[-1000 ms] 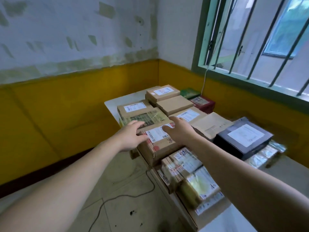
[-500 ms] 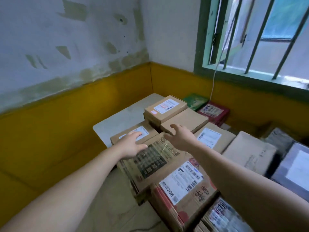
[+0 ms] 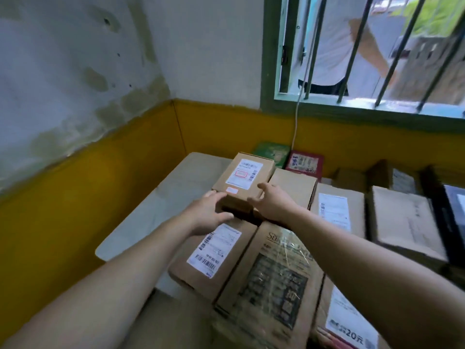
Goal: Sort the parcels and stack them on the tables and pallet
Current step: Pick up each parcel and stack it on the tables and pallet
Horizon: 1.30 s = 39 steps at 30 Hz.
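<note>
box [image 3: 245, 176] lay lengthwise away from us, label up | our left hand [image 3: 208, 214], right hand [image 3: 273, 205] flanked its near end, spread, empty | had reached forward since 0.5 s ago

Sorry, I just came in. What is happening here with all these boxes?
A person is sorting parcels on a white table. The left grip and the right grip, both bare hands with open fingers, are at the near corners of a small labelled box, which sits on another box. It is not grasped yet. Many other boxes lie around it.
</note>
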{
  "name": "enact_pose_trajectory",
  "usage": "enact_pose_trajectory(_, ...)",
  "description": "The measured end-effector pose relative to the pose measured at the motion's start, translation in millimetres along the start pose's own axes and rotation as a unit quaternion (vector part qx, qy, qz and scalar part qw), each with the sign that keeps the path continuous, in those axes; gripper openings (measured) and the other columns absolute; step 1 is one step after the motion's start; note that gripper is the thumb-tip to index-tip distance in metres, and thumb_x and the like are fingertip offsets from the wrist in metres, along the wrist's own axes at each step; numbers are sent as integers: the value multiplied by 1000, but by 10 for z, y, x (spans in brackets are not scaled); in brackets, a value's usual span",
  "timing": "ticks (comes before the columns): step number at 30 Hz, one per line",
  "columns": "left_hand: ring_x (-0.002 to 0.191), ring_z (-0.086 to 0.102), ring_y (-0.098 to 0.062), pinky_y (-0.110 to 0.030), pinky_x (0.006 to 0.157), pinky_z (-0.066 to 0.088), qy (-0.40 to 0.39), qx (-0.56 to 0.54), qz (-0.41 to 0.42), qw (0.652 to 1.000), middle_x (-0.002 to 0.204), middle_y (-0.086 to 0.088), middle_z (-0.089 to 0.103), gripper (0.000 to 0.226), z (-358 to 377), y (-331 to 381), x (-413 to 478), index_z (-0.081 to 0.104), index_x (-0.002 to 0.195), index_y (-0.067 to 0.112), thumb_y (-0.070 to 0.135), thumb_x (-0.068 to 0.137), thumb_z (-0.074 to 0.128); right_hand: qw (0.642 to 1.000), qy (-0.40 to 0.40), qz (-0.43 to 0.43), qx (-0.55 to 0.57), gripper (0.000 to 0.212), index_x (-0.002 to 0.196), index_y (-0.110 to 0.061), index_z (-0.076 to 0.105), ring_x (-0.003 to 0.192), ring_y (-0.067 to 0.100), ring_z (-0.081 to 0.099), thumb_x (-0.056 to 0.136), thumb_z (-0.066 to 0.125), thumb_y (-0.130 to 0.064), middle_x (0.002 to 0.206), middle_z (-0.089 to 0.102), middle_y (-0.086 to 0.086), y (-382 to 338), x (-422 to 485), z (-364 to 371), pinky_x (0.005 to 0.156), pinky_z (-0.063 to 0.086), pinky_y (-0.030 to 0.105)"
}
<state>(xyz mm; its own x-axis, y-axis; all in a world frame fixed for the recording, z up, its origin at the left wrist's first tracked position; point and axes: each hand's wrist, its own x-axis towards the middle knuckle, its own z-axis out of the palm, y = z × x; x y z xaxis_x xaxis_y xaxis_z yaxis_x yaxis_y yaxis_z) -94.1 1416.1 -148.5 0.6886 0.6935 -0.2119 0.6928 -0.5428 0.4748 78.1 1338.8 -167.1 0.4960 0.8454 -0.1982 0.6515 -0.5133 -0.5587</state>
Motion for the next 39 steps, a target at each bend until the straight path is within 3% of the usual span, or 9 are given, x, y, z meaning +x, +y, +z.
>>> enact_pose_trajectory(7, 134, 36, -21, -34, 109, 30, -19, 5, 35, 999, 149, -5, 31, 66, -181, -215, 625, 33, 146, 19, 35, 90, 61, 998, 23, 61, 28, 67, 150, -15, 34, 125, 28, 52, 95, 57, -44, 147, 47, 12, -74, 372, 56, 102, 46, 40)
enact_pose_trajectory(12, 136, 34, -24, -39, 110, 31, -35, -20, 3, 999, 153, -5, 26, 72, -144, -298, 1096, 26, 149, 20, 40, 89, 62, 996, 46, 73, 2, 65, 149, -15, 35, 126, 31, 48, 95, 55, -45, 143, 48, 15, -31, 828, 93, 104, 42, 42)
enact_pose_trajectory(19, 115, 48, -17, -31, 99, 38, -86, -135, -19, 987, 143, -3, 45, 69, -6, -328, 1550, 23, 149, 19, 27, 92, 61, 992, 67, 104, -19, 63, 147, -23, 33, 131, 32, 39, 94, 48, -54, 142, 47, 13, 86, 1169, 345, 108, 34, 45)
enact_pose_trajectory(23, 126, 44, -23, -39, 107, 39, -45, -181, -15, 982, 148, -5, 37, 75, 19, -421, 1569, 23, 149, 20, 24, 88, 65, 988, 110, 103, 29, 65, 149, -25, 33, 138, 29, 32, 93, 51, -52, 149, 43, 5, 18, 1126, 413, 113, 29, 48)
enact_pose_trajectory(25, 126, 43, -23, -44, 106, 40, -11, -191, 6, 982, 147, -5, 34, 72, -62, -446, 1515, 25, 148, 23, 23, 88, 65, 979, 160, 86, 96, 63, 148, -21, 35, 137, 26, 36, 94, 56, -44, 147, 44, 3, -91, 1071, 385, 113, 31, 40)
enact_pose_trajectory(28, 119, 43, -18, -36, 103, 41, 36, -199, 61, 977, 144, -6, 35, 69, -241, -449, 1361, 28, 147, 22, 19, 88, 65, 945, 226, 70, 225, 64, 152, -16, 28, 137, 15, 36, 97, 59, -30, 153, 35, 2, -333, 908, 285, 103, 32, 24)
enact_pose_trajectory(31, 110, 40, -9, -25, 94, 40, 44, -221, 114, 968, 142, -7, 35, 68, -371, -411, 1069, 29, 147, 21, 16, 88, 64, 913, 283, 63, 288, 70, 154, -23, 20, 134, 16, 40, 97, 60, -30, 152, 31, 3, -535, 646, 244, 98, 41, 26)
enact_pose_trajectory(34, 110, 37, -5, -19, 90, 36, 23, -222, 162, 961, 144, -2, 34, 71, -446, -390, 752, 26, 148, 22, 16, 89, 64, 892, 304, 73, 325, 71, 153, -31, 18, 118, 17, 55, 96, 60, -33, 140, 42, 2, -599, 326, 237, 81, 58, 29)
enact_pose_trajectory(39, 118, 37, -6, -17, 92, 32, 7, -223, 202, 954, 146, -1, 33, 73, -445, -286, 332, 31, 146, 22, 18, 84, 69, 891, 332, 84, 297, 67, 152, -31, 21, 104, 8, 55, 97, 59, -31, 127, 48, -7, -521, -321, 235, 66, 49, 11)
